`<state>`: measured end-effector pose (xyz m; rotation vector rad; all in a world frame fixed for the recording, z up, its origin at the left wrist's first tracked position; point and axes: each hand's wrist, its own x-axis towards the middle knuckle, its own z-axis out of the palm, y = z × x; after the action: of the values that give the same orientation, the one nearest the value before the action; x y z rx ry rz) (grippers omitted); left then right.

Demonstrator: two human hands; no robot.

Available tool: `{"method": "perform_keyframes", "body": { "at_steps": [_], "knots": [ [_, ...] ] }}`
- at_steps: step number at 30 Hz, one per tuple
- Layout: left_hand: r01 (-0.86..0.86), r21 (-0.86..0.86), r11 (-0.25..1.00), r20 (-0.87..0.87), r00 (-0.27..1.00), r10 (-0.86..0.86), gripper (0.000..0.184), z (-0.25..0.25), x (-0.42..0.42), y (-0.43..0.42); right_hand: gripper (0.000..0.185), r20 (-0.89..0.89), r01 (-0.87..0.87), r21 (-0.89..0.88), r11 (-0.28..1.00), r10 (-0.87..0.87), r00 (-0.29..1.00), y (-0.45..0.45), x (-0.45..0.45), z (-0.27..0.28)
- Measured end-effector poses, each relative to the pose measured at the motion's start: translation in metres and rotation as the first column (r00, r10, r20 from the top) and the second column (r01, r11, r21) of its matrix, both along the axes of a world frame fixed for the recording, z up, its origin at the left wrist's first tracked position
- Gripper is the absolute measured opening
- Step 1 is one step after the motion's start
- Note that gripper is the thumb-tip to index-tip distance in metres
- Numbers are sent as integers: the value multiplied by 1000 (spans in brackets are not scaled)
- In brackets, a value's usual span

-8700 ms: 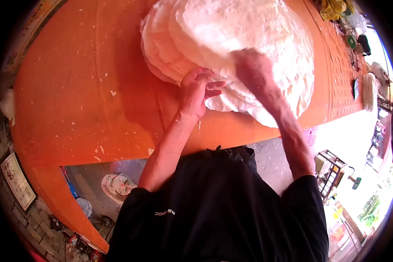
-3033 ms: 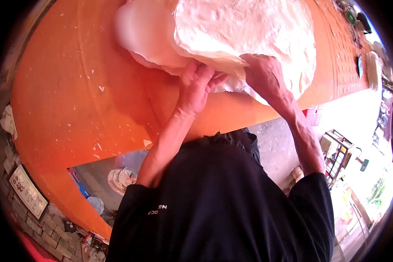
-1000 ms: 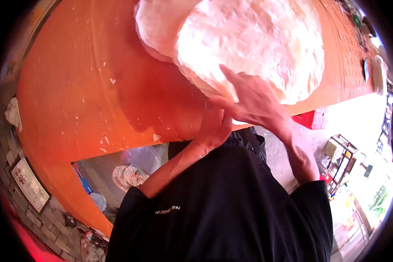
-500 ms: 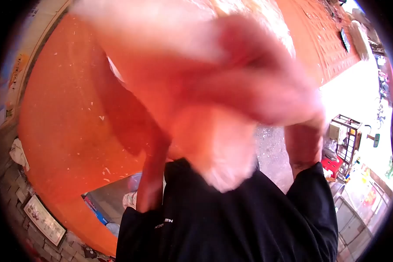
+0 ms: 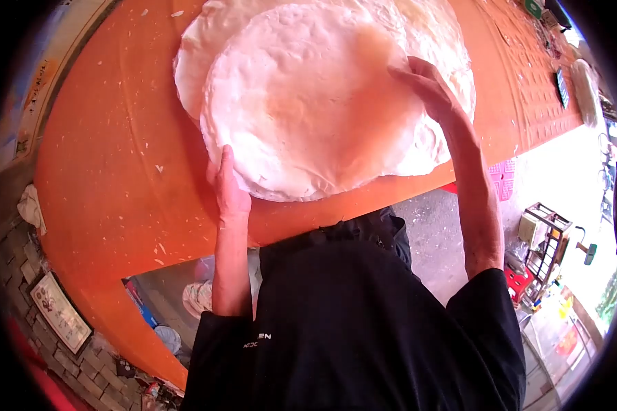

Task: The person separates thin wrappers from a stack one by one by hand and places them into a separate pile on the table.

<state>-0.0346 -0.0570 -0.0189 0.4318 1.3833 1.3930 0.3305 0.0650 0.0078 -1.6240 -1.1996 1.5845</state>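
Observation:
A large, round, pale sheet (image 5: 288,103), like thin bread or dough with a bumpy surface, spreads out in front of me. Under it lie more pale sheets (image 5: 442,48) of the same look, their uneven rims showing at the back and right. My left hand (image 5: 230,185) grips the near left rim, thumb on top and the other fingers mostly hidden beneath. At the right rim, my right hand (image 5: 428,89) is closed on the sheet, its fingertips on the upper face and part of the grip out of sight.
The sheets rest on an orange-covered table (image 5: 116,178) dotted with pale flakes. A dark phone-like object (image 5: 561,88) and a white bundle (image 5: 585,92) lie at its far right. Beyond stand a metal rack (image 5: 545,240) and a red stool (image 5: 519,282). A framed picture (image 5: 60,312) lies lower left.
Half a second ago the pale sheet was raised close to me, blurred, with my arms swinging across. Now it is spread flat over the other sheets, a hand at each side.

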Motion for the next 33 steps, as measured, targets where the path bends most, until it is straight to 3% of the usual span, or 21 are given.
{"method": "perform_keyframes", "body": {
  "at_steps": [4,6,7,8,9,11,12,14,16,17,18,20,22,25,28,30,31,33],
  "knots": [
    [-59,-1,998,-200,978,58,46,-3,13,5,45,140,97,23,995,-100,985,-2,0,-11],
    [-67,-36,997,-194,979,58,46,-10,9,6,48,2,-26,114,993,26,1000,-4,-9,12],
    [-57,-66,996,-178,983,44,45,-12,8,5,48,-42,-53,9,999,53,998,2,-6,10],
    [-72,-65,995,-182,982,59,45,-14,7,5,48,-46,-68,10,998,68,997,8,1,0],
    [-83,-56,995,-156,985,74,46,-12,8,6,43,72,-18,-56,998,22,997,11,1,-5],
    [-106,-48,993,-131,986,99,47,-13,10,8,33,122,114,19,993,-116,986,7,-3,-13],
    [-126,-17,992,-131,984,122,46,-16,10,8,33,121,101,18,995,-103,987,7,-15,-5],
    [-143,-12,990,-130,982,141,45,-16,16,2,41,369,71,276,959,-174,913,-2,-30,3],
    [-198,-124,972,-266,951,159,46,-11,25,14,49,358,122,352,928,-254,899,-2,-30,-21],
    [-91,-151,984,-438,899,16,48,-18,19,12,49,353,146,318,937,-260,899,-1,-28,-25],
    [-96,-151,984,-438,899,21,48,-17,17,11,50,349,168,278,946,-263,900,-3,-31,-22],
    [-81,-173,982,-430,903,-1,44,-11,19,11,50,304,135,166,977,-181,935,-1,-27,-2],
    [-92,-175,980,-452,892,3,40,-16,13,10,47,361,102,194,976,-167,917,-1,-25,10],
    [-80,-119,990,-480,877,13,38,-19,1,3,39,144,76,222,972,-110,983,-1,-38,39],
    [-108,18,994,-404,908,106,37,8,-8,4,46,25,-31,236,971,26,999,3,-69,71],
    [-230,134,964,-177,952,252,38,21,-31,-2,36,61,-24,312,950,5,998,4,-109,92],
    [-339,89,937,-122,929,348,33,39,-48,-7,37,60,-95,312,945,80,995,5,-127,99],
    [-381,96,920,-213,895,392,30,57,-95,-30,42,47,-170,289,942,163,985,4,-172,101]
  ]
}}
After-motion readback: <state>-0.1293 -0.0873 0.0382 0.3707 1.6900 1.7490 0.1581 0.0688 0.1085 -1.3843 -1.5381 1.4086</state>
